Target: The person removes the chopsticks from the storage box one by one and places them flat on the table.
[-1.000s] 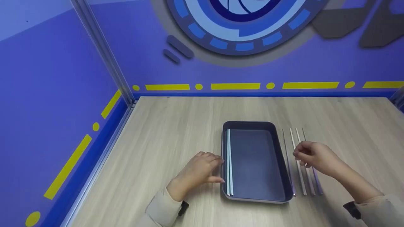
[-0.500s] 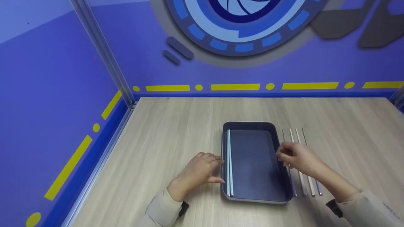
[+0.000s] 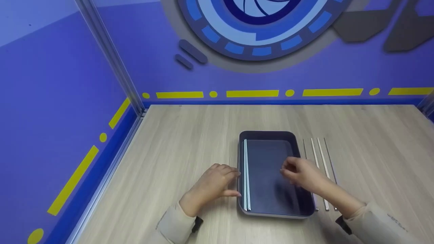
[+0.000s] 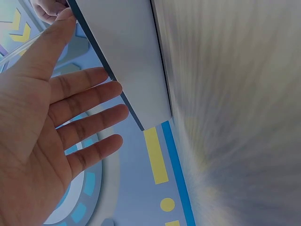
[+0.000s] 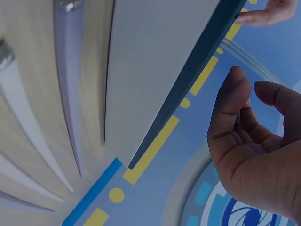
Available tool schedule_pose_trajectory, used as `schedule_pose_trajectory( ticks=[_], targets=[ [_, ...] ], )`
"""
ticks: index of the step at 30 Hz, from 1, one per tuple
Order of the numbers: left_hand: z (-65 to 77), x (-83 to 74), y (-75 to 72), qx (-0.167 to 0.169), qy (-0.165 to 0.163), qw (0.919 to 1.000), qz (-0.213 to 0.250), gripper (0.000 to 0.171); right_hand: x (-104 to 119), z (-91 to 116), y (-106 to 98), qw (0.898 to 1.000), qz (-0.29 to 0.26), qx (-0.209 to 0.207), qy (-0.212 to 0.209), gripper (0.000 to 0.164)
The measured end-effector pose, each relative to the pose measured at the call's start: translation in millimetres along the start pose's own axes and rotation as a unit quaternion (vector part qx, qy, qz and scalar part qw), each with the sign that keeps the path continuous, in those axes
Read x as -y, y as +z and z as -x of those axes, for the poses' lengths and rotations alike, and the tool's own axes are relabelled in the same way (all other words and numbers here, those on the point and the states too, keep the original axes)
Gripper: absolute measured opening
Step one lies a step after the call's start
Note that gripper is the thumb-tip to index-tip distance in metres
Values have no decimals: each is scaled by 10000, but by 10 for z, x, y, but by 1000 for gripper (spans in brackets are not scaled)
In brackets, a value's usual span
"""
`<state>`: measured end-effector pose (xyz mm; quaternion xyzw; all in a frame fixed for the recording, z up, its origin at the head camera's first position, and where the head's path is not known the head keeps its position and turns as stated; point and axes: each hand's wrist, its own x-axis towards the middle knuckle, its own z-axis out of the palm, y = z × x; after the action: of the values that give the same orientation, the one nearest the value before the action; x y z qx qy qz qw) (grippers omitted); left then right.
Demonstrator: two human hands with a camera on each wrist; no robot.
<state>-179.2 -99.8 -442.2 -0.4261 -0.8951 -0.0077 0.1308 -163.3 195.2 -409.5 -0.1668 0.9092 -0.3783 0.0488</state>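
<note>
A dark rectangular tray [image 3: 268, 159] lies on the table, its pale outer wall filling much of both wrist views. Inside, along its left wall, are two light blue chopsticks [image 3: 247, 176]. My left hand [image 3: 213, 183] touches the tray's left rim with thumb and fingertips, the fingers fairly straight and spread in the left wrist view. Over the tray's right half hovers my right hand [image 3: 302, 173], fingers loosely bent. The right wrist view shows a gap between its thumb and index finger, with nothing held. Right of the tray, several chopsticks lie side by side, including a purple one [image 5: 70, 70] and a white one [image 5: 28, 113].
The wooden table [image 3: 190, 135] reaches back to a blue patterned wall [image 3: 162, 67]. A side panel [image 3: 51, 112] with a metal post [image 3: 112, 54] bounds the left. My right forearm crosses above the loose chopsticks and partly hides them.
My right hand has moved left, from above the loose chopsticks across the tray's right rim to over its inside. The left hand, tray and chopsticks stay where they were.
</note>
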Motion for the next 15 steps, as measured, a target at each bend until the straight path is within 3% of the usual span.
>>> schedule_pose_trajectory(
  ticks=[8, 15],
  targets=[
    [6, 0, 7, 76, -51, 10000, 28, 63, 39, -60, 146, 9992, 332, -128, -189, 8],
    [5, -3, -1, 39, -12, 9999, -108, 63, 88, -100, 257, 9993, 364, 27, -105, 8]
  ],
)
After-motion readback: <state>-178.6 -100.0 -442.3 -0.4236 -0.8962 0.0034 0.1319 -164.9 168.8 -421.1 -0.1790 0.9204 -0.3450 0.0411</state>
